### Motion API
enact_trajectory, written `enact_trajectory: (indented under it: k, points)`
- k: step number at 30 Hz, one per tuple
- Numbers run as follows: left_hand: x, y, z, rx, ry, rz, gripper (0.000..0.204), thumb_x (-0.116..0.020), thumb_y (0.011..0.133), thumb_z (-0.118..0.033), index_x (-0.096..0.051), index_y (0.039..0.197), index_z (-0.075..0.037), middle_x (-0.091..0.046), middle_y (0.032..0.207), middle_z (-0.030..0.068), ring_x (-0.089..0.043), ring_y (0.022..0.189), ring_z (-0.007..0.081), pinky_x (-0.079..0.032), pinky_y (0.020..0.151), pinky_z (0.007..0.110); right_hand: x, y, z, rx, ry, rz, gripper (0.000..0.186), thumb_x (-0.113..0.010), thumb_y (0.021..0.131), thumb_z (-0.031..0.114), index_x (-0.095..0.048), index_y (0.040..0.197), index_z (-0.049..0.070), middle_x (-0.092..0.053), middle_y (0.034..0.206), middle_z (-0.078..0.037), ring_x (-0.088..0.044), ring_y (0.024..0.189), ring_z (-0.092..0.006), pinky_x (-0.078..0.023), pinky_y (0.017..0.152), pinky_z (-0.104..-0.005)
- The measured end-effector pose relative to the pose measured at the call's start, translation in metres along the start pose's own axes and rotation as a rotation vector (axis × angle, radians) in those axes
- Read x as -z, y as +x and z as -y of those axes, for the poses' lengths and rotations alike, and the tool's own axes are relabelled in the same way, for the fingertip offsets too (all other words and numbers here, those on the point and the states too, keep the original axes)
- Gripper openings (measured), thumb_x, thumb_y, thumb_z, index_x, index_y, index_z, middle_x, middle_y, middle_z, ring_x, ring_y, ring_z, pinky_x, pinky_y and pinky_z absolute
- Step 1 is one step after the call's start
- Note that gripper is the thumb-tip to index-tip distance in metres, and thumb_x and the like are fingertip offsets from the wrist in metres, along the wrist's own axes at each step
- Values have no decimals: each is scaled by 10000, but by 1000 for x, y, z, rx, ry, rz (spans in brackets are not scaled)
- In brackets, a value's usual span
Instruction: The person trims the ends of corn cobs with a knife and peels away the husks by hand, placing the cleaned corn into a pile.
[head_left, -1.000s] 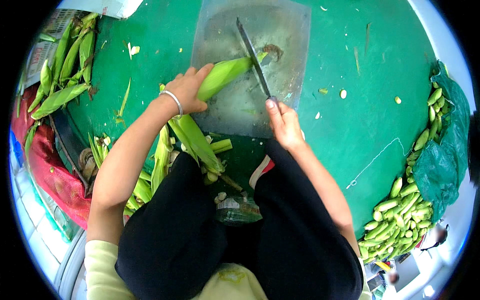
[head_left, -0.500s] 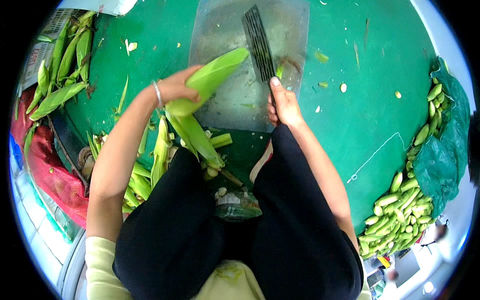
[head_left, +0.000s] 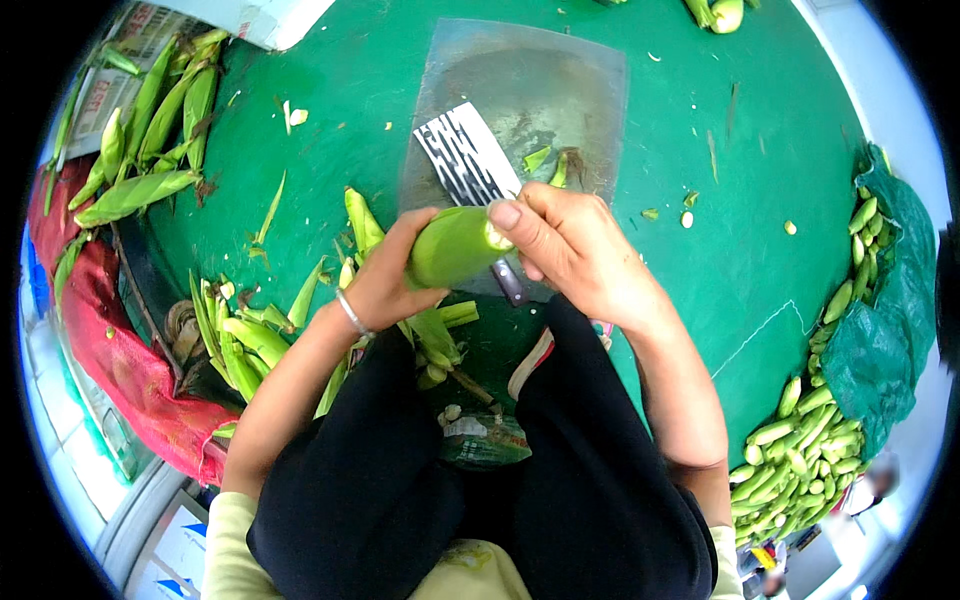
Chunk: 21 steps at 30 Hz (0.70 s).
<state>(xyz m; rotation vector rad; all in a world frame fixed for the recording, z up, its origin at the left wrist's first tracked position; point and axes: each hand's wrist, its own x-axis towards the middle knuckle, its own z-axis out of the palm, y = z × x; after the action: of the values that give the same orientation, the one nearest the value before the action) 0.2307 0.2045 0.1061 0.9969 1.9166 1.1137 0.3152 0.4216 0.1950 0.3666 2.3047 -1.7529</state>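
Observation:
An ear of corn (head_left: pixel 448 250) in its green husk is held over my lap, its cut pale end pointing right. My left hand (head_left: pixel 388 272) wraps round its body from the left. At the cut end, the thumb and fingers of my right hand (head_left: pixel 580 245) pinch the husk. A cleaver (head_left: pixel 468 150) with a dark handle lies on the translucent cutting board (head_left: pixel 590 90), partly hidden behind my right hand and the corn. Husk scraps (head_left: pixel 537 158) are on the board beside the blade.
Unshucked ears (head_left: pixel 150 195) lie at the far left by a red mesh sack (head_left: pixel 110 340). Husk leaves (head_left: pixel 245 350) are piled by my left knee. Many husked green ears (head_left: pixel 800 460) fill the right side beside a green sack (head_left: pixel 875 320). White string (head_left: pixel 755 335) crosses the green floor.
My right hand has let go of the cleaver, which now lies on the board, and has taken the corn's cut end. My left hand has brought the corn lower and turned its end right.

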Motion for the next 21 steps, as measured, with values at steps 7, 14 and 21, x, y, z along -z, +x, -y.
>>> enact_trajectory:
  k: [7, 14, 21]
  points:
    - [-5, 21, -18, -71, 45, -236, 484, -717, 679, -136, -483, 1093, -45, -539, 1057, 148, -521, 1017, 333, -418, 866, 372, -30, 23, -10, 35, 82, -32, 317, -531, 891, 234, -519, 699, -18, -529, 529, -118, -573, 505, -224, -421, 481, -336]
    - [6, 8, -7, -47, -22, -234, 535, -734, 672, -112, -479, 1138, -48, -567, 1049, 103, -550, 999, 196, -420, 873, 307, -42, 25, 5, -80, 76, 112, 291, -535, 890, 207, -517, 687, -1, -550, 544, -45, -528, 476, -107, -414, 447, -277]
    - [21, 0, 10, -57, -248, -176, 506, -726, 614, -56, -541, 1085, -52, -563, 1090, 69, -529, 1042, 175, -409, 901, 300, -81, 18, -27, -39, 506, -67, 204, -516, 893, 118, -524, 710, 29, -560, 573, -12, -478, 465, -36, -382, 424, -189]
